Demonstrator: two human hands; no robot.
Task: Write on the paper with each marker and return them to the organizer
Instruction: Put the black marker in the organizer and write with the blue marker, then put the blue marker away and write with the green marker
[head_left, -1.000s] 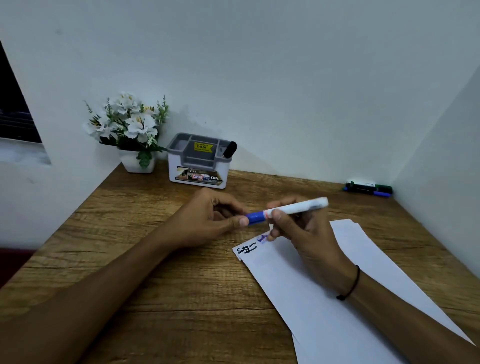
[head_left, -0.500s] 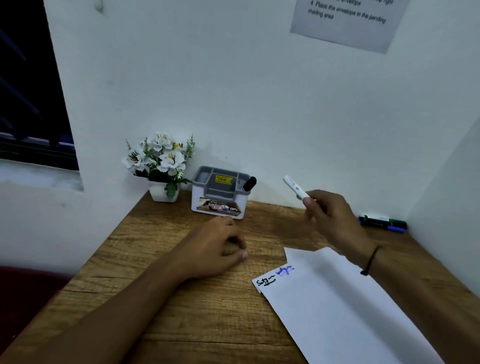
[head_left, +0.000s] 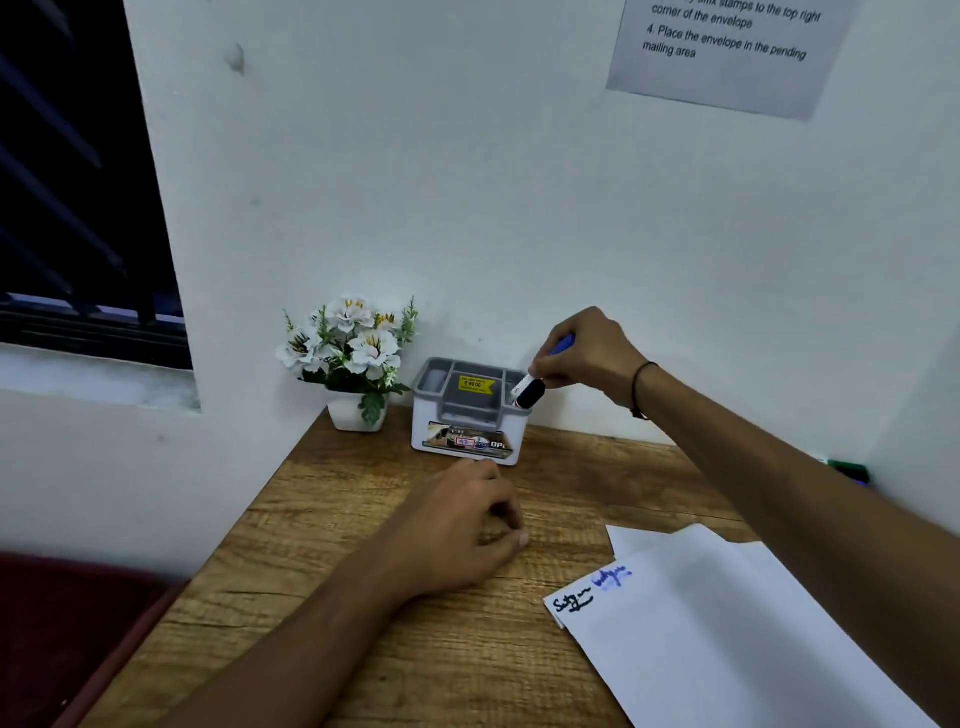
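The right hand (head_left: 589, 353) reaches out over the far right corner of the organizer (head_left: 467, 410), its fingers pinched around the blue-capped marker (head_left: 524, 385), which slants with the blue cap up behind the knuckles and the white barrel pointing down into the right-hand end of the organizer. That lower end sits right against the black-capped marker (head_left: 531, 396) already standing in the same corner; whether the blue one has touched the bottom of its slot cannot be told. A dark band circles the right wrist. The left hand (head_left: 467, 525) rests on the wooden table (head_left: 363, 597) just in front of the organizer, fingers curled loosely under and holding nothing that can be seen. The organizer is a small grey-and-white box with a yellow sticker on top and a printed label on its front, standing near the wall beside a white pot of white flowers (head_left: 353, 358). Near the right edge of the table lie sheets of white paper (head_left: 727, 634), the top one bearing a black scribble and a blue scribble at its near-left corner. Further back on the right, a green marker (head_left: 849, 470) lies near the wall, partly hidden by the right forearm. A printed notice (head_left: 727, 47) hangs on the wall above.
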